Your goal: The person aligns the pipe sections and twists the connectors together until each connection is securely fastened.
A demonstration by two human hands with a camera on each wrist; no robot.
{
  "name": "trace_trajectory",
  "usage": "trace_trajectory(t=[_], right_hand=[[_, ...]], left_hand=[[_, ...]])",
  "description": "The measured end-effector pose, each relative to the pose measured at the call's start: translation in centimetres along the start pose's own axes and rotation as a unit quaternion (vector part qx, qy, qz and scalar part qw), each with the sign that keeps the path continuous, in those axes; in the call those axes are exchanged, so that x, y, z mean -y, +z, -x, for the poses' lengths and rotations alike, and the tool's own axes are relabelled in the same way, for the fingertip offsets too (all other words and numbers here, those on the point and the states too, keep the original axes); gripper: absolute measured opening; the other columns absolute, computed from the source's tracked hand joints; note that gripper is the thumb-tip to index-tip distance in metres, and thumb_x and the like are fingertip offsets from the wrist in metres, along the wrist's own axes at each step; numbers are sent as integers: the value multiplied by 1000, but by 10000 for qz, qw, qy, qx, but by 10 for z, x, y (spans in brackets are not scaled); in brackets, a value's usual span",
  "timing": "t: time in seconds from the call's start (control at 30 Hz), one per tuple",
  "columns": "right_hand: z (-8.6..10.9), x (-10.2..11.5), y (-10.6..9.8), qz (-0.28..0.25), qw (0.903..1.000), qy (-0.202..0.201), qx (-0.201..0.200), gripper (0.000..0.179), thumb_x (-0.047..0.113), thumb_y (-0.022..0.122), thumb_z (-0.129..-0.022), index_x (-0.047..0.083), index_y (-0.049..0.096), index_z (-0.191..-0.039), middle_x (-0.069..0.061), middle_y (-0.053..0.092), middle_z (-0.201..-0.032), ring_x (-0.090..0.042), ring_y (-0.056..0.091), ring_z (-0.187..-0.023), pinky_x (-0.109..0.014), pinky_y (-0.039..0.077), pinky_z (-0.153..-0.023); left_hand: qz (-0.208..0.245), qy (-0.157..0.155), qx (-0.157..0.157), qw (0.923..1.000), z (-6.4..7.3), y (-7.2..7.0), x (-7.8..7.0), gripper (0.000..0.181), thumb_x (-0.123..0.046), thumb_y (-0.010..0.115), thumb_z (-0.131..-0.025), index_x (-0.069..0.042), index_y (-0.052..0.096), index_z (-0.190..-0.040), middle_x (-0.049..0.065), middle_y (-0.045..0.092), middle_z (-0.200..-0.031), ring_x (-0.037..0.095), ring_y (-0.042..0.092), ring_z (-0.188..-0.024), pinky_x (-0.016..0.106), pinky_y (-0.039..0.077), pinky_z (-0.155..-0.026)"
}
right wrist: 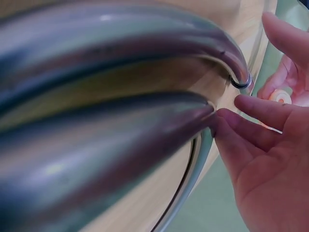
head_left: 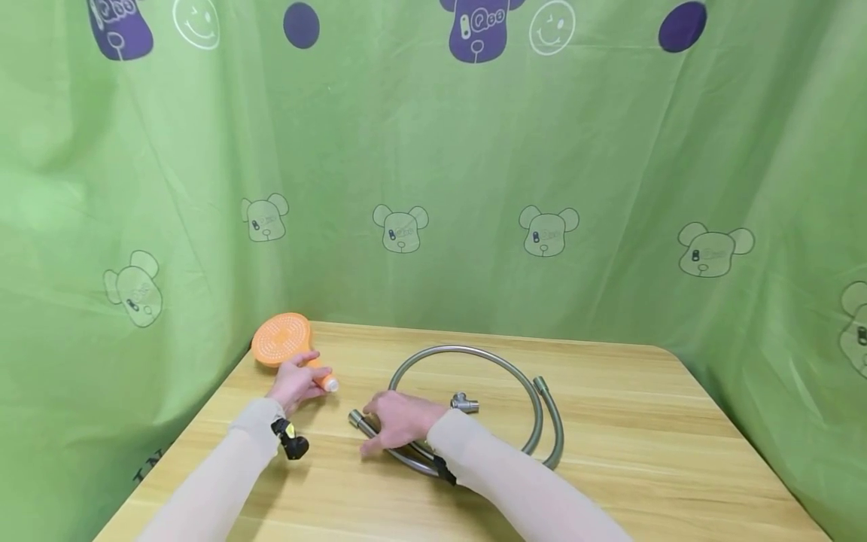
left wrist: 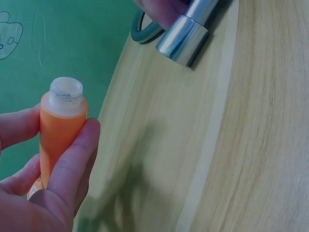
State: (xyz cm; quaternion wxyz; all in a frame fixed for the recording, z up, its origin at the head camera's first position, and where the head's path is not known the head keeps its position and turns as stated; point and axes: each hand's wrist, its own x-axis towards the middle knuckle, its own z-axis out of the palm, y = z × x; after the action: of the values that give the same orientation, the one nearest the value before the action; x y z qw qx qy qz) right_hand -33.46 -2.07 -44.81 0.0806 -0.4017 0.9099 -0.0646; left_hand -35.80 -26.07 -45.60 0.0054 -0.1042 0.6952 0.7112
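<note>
Orange shower head is grasped by left hand. At its four o'clock, right hand lies relaxed over hose, not yet joined

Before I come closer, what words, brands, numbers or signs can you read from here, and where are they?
"Q" plus two rounded letters, perhaps "Qee": purple bear prints on the green curtain.
"IN": dark letters low on the curtain, left of the table; possibly part of a longer word.
Small pale bears: lettering too small and blurred.
Shower head, hose: none readable.
</note>
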Motion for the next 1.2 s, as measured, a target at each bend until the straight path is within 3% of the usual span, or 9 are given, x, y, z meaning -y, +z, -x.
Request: trace_trajectory(t=[0.2, 0.33, 0.43, 0.7, 0.93, 1.2], right_hand=[[-2, 3, 4, 332, 9993, 49, 156, 86, 68, 77, -72, 11, 62, -136, -10, 52, -147, -23, 56, -128, -34, 50, -105], [-4, 4, 6, 653, 9977, -82, 151, 79, 67, 80, -70, 10, 69, -123, -8, 57, -137, -15, 61, -107, -27, 55, -92], [-5, 5, 5, 846, 9961, -191, 138, 74, 67, 81, -69, 9, 70, -114, -6, 59, -126, -9, 57, -93, -23, 54, -82], [-6, 5, 4, 842, 9960, -254, 170, 65, 66, 80, -71, 11, 70, -106, -5, 59, -121, -9, 53, -91, -22, 52, -77], [-4, 2, 4, 781, 9963, -364, 18, 46, 54, 80, -79, 15, 68, -101, 0, 58, -112, -7, 51, -88, -20, 50, -74], [-4, 7, 5, 775, 9965, -323, -15, 39, 45, 80, -83, 13, 69, -103, 0, 59, -114, -7, 50, -89, -18, 50, -75]], left_hand=[[-44, 24, 4, 10000, 1, 0, -5, 69, -1, 65, -93, 0, 32, -154, 33, 55, -133, 17, 70, -81, 34, 62, -80], [-94, 55, 19, 9999, 2, 0, -8, 69, 0, 66, -93, 0, 32, -154, 35, 51, -136, 20, 70, -84, 35, 62, -82], [-151, 78, 25, 9999, 3, 1, -11, 70, 0, 66, -92, 0, 33, -154, 37, 49, -138, 22, 71, -88, 37, 62, -83], [-217, 124, 1, 9997, 3, 0, -12, 68, 2, 67, -91, -1, 37, -151, 36, 47, -138, 26, 69, -92, 36, 62, -80], [-434, 225, 3, 9988, 4, 5, -15, 68, 1, 68, -90, -3, 38, -151, 35, 47, -139, 32, 68, -103, 35, 62, -82], [-552, 230, -49, 9982, 4, 9, -15, 67, 0, 69, -90, -3, 40, -150, 34, 47, -139, 31, 68, -102, 34, 62, -81]])
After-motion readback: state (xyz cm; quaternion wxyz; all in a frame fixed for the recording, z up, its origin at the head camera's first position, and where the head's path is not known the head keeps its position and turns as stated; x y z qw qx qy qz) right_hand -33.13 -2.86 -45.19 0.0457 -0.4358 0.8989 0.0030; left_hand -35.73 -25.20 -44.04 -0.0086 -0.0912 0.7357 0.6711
